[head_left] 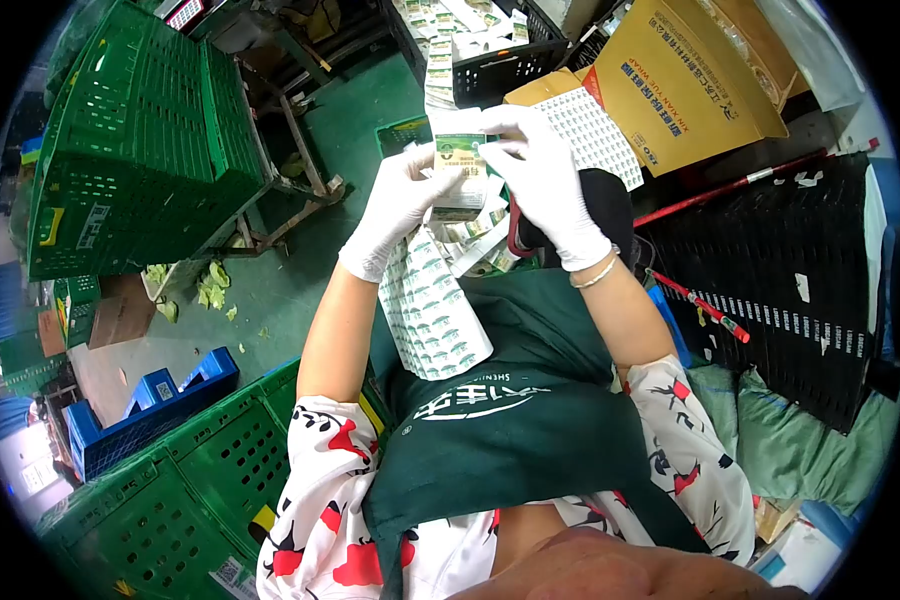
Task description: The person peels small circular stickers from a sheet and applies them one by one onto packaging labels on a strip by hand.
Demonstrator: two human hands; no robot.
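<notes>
Both my hands wear white gloves. My left hand (398, 200) is closed on a long strip of green-and-white printed labels (460, 160), its thumb lying across the front. At the strip's right edge my right hand (545, 180) pinches with thumb and forefinger; whether a small sticker is also between them I cannot tell. Below my left hand a sheet of small green-and-white stickers (433, 310) hangs over my dark green apron (530, 340). A heap of the labels (485, 240) lies below the strip, in front of my lap.
The strip runs up to a black crate (510, 72) full of labels. Another sticker sheet (590, 135) leans by a cardboard box (685, 90). Green crates (155, 140) stand at left, with another green crate (200, 490) near my left elbow. Black crates (780, 280) stand at right.
</notes>
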